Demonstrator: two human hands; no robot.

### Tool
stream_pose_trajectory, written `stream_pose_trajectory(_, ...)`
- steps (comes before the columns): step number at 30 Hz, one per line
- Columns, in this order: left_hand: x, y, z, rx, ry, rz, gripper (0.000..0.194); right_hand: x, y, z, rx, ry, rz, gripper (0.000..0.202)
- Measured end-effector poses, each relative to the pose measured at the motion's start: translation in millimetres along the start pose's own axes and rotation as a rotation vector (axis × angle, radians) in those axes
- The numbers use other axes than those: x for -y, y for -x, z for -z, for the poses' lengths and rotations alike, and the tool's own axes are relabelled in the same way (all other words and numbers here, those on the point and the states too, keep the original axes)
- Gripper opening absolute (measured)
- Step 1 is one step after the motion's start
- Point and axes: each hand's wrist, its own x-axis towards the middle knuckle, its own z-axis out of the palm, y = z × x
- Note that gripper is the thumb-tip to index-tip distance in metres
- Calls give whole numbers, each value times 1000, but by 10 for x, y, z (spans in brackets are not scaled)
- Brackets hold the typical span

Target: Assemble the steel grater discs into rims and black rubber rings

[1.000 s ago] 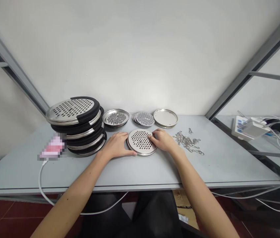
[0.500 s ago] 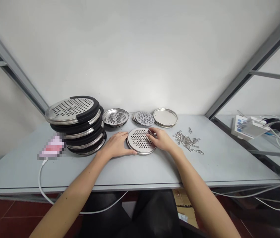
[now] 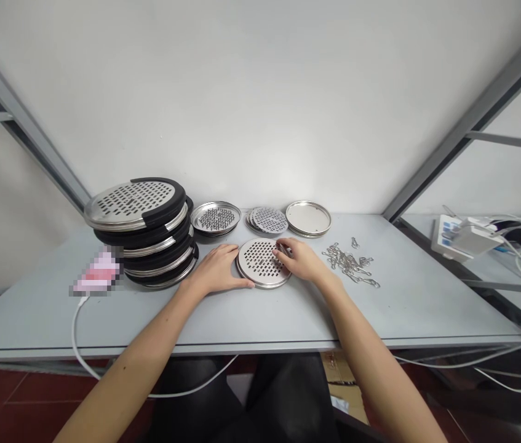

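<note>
A round perforated metal case (image 3: 264, 263) lies flat on the grey table in front of me. My left hand (image 3: 218, 269) is curved round its left rim, fingers at the far side and thumb at the near side. From the right, my right hand (image 3: 301, 258) grips the opposite rim, its thumb over the slotted top. Its other fingers are partly hidden. Right of that hand is a loose pile of small metal clips (image 3: 350, 263). Behind the case lie perforated discs (image 3: 269, 220), slotted metal dishes (image 3: 216, 218) and plain round metal pans (image 3: 309, 216).
At the left stands a tall stack of round metal cases with black edging (image 3: 149, 231). A phone with a blurred screen (image 3: 98, 272) leans against it, its white cable (image 3: 75, 335) running over the front edge. A power strip (image 3: 449, 237) and cables are at the far right.
</note>
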Motion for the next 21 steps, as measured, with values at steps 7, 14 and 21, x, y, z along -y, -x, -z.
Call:
stream_pose_trajectory(7,-9,10,-12,17,-1,24,96,-30,1,-39,19,30,-9,38)
stream_pose_trajectory(14,29,20,-48,33,69,-52,96,-44,-3,-64,32,25,-20,42)
stream_pose_trajectory(21,15,6,-77,54,37,-43,100,-13,-6,-63,29,29,-27,42)
